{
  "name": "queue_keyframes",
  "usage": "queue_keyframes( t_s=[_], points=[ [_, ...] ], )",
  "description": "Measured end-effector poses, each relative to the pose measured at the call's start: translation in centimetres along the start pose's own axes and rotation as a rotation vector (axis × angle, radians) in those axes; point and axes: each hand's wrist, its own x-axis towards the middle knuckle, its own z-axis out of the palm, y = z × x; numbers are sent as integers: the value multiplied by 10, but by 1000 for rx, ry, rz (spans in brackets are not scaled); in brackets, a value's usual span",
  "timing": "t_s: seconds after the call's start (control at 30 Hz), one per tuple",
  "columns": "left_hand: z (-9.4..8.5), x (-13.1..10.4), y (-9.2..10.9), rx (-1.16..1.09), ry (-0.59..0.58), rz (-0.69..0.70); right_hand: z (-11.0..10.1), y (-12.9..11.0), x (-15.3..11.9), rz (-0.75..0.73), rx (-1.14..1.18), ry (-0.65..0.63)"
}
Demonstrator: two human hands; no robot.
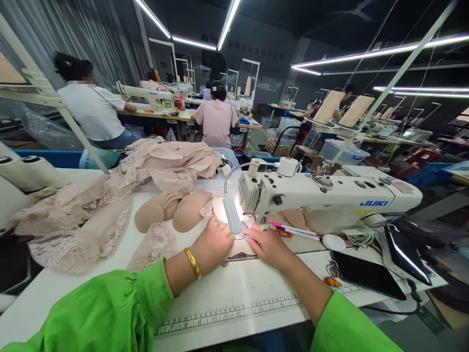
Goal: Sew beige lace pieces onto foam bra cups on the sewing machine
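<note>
My left hand [214, 246], with a gold bangle at the wrist, is closed on the machine bed, left of the needle area. Whatever its fingers pinch is hidden. A beige bra cup [190, 212] and a bit of lace lie just beyond it. My right hand [270, 248] rests across from it, thumb and fingers drawn together by the needle area; what is between them is too small to make out. A grey lamp head [232, 216] on a bendy neck hides part of the stitching spot. The white sewing machine [330, 195] stands over the right side.
Beige lace pieces [168, 161] are heaped at the back left, with more lace [84, 234] in front. Orange-handled scissors [285, 233], pens [296, 231], a phone [368, 275] and a coiled cable lie right. A printed ruler [234, 315] runs along the front edge. Other people sit at machines beyond.
</note>
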Motion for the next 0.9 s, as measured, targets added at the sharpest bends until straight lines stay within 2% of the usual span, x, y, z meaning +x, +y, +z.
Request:
queue_keyframes(
  t_s=[0.13,0.23,0.33,0.4,0.47,0.53,0.6,0.67,0.73,0.8,0.83,0.9],
  points=[
    [-19,-36,36,34,-135,-1,5,4,-7,-8,15,6],
    [-44,-78,48,-4,-129,-118,10,8,-11,1,-35,-3],
    [-68,-124,38,70,-12,-378,15,11,-12,-8,-69,11],
    [-76,-149,26,116,38,-564,17,11,-12,-23,-76,36],
    [-77,-165,15,86,30,-702,17,4,-11,-46,-69,63],
    [-75,-167,11,-7,-5,-753,14,-9,-10,-82,-22,62],
    [-76,-159,13,-148,36,-739,10,-29,-12,-108,83,18],
    [-78,-147,20,-395,169,-728,6,-54,-18,-76,259,-55],
    [-81,-135,30,-773,330,-772,6,-79,-24,31,531,-133],
    [-81,-127,39,-1190,440,-850,10,-99,-27,130,876,-175],
    [-81,-125,43,-1373,455,-888,12,-107,-27,163,1025,-162],
    [-78,-125,48,-1639,354,-925,15,-116,-25,263,1211,-62]
  ],
)
